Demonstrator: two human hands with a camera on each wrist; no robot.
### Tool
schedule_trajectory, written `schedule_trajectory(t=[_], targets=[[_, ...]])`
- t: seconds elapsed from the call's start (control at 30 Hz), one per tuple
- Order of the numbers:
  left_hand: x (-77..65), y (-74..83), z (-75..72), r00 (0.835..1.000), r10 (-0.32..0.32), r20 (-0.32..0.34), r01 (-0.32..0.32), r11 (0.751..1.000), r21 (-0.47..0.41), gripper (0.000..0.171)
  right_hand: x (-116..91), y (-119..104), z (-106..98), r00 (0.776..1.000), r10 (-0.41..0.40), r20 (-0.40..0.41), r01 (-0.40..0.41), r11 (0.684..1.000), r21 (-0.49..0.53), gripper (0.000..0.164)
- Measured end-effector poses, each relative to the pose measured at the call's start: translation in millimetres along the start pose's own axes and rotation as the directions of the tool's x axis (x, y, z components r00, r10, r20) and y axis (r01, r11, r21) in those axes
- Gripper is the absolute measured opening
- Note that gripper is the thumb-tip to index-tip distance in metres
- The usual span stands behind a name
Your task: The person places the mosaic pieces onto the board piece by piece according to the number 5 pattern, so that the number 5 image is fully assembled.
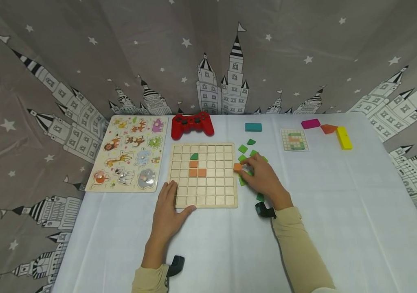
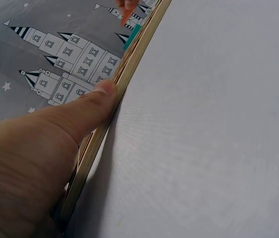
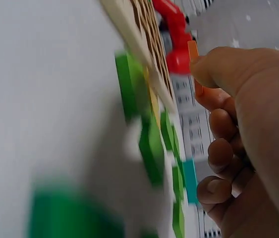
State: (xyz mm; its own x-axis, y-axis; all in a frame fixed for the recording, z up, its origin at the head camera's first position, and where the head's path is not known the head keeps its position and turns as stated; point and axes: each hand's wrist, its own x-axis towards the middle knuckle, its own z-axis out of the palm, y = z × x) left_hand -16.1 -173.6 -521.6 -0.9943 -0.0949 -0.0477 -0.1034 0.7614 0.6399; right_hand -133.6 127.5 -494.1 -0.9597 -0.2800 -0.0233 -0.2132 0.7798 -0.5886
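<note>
My right hand [image 1: 265, 178] pinches an orange square tile [image 1: 238, 167] between thumb and fingers, above the right edge of a wooden grid board [image 1: 217, 200]. On the board lie a dark green quarter-round tile [image 1: 194, 156] and three orange squares [image 1: 193, 172]. Green tiles [image 1: 242, 149] are scattered beside and partly under the right hand. My left hand [image 1: 167, 213] rests at the board's lower left corner, fingers straight along the left side. In the left wrist view its thumb [image 2: 92, 104] presses on the board's near edge [image 2: 124, 79].
An animal puzzle board [image 1: 120, 154] lies left of the grid. Behind are a red game controller [image 1: 192, 125] and a teal block [image 1: 253, 127]. To the right are a pattern card [image 1: 294, 140], a magenta block [image 1: 310, 123], an orange-red pointed block [image 1: 328, 129] and a yellow block [image 1: 344, 138].
</note>
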Motion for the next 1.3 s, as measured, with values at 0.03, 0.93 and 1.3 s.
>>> schedule_trajectory(t=[0.03,0.93,1.3], targets=[[0.0,-0.1,0.0,1.000,0.000,-0.002,0.000,1.000,-0.001,0.108,2,-5,3,1.000,-0.015,0.004,0.015,1.000,-0.006,0.033],[-0.2,-2.9,1.4,1.000,0.009,-0.008,-0.009,1.000,-0.016,0.106,19,-53,49,0.986,-0.156,0.066,0.161,0.984,-0.074,0.029],[0.5,-3.8,2.3,1.000,0.003,0.005,-0.003,1.000,0.005,0.107,22,-54,56,0.995,-0.093,0.044,0.094,0.995,-0.021,0.025]])
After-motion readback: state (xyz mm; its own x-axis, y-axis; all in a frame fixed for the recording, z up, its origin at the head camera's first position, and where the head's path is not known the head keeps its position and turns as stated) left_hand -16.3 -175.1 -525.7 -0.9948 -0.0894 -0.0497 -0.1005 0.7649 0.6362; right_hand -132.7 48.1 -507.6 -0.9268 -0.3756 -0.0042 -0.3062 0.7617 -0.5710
